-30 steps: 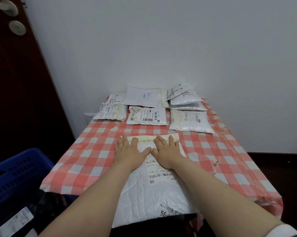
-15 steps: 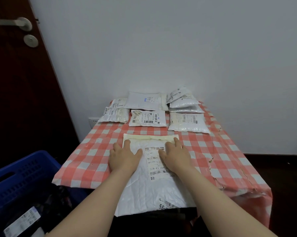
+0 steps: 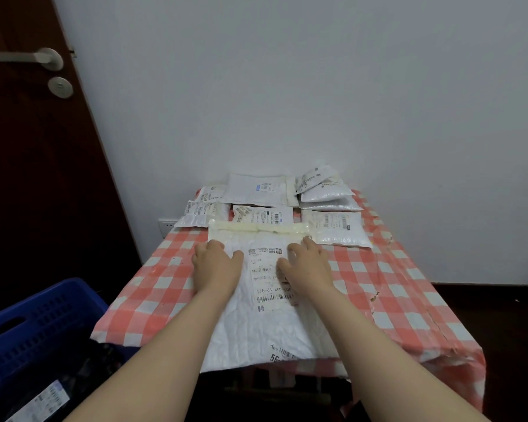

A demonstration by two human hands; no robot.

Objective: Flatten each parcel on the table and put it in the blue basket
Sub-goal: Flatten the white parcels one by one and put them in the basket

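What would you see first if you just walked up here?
The left hand and right hand press a big white parcel on the near end of the red-checked table. Smaller parcels crowd its far end, and a blue basket sits low at the left.

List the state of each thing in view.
large parcel: flat on the table, near end overhanging.
left hand: palm down on its left side.
right hand: palm down on its right side.
other parcels: lying at the table's far end, some stacked.
blue basket: beside the table, partly filled.
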